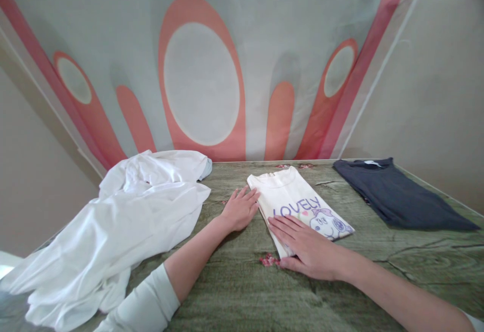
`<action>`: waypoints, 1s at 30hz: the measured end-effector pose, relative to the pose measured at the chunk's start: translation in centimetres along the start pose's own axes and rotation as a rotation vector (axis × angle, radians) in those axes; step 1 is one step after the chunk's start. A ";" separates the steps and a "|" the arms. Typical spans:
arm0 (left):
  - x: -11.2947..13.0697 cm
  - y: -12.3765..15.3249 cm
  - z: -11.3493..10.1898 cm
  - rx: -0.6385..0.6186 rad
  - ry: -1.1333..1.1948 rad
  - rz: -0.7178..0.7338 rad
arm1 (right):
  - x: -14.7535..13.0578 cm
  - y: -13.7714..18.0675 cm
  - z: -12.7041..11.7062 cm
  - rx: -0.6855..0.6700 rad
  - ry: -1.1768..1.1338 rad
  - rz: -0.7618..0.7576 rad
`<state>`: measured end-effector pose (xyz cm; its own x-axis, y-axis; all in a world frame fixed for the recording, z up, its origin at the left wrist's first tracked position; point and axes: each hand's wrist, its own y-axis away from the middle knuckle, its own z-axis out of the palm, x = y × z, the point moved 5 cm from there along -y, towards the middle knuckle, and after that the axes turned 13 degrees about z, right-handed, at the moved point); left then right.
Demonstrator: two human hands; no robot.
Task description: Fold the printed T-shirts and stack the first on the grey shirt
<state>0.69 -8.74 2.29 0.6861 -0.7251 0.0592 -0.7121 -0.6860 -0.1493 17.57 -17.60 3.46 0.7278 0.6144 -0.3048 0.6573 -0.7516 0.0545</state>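
While touching the printed shirt [297, 203], folded near the far edge of the table [230, 286], with left hand [239, 211] slightly spread, rests right hand [308, 249] flat atop; leaves white clothing [147, 221] unfolded along left edge, dark shirt [397, 196] apparently folded at far right corner.

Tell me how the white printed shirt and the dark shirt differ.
Colour: the white printed shirt is pale, while the dark shirt is a deep grey-blue.
Print: the white printed shirt carries "LOVELY" and a cartoon face; the dark shirt's upper face looks plain.
Contact: the right hand rests on the white printed shirt; neither hand touches the dark shirt.
Shared: both lie flat on the table, necklines toward the far edge.
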 end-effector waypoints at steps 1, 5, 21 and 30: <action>-0.8 -0.4 0.0 0.018 0.016 -0.017 | 0.0 0.0 0.0 -0.001 0.003 0.002; -3.8 -2.4 0.0 0.187 0.231 -0.099 | 0.0 -0.1 -0.1 0.010 0.009 0.008; -11.4 -7.7 1.0 0.231 0.475 -0.588 | -2.9 0.8 1.6 0.381 0.384 -0.083; -11.4 -7.7 1.0 0.058 0.594 -0.513 | -2.3 0.6 1.2 0.476 0.418 -0.038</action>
<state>-1.51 4.81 1.82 0.7209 -0.2405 0.6500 -0.3079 -0.9514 -0.0105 16.02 -19.76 3.05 0.7839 0.6122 0.1036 0.5951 -0.6932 -0.4067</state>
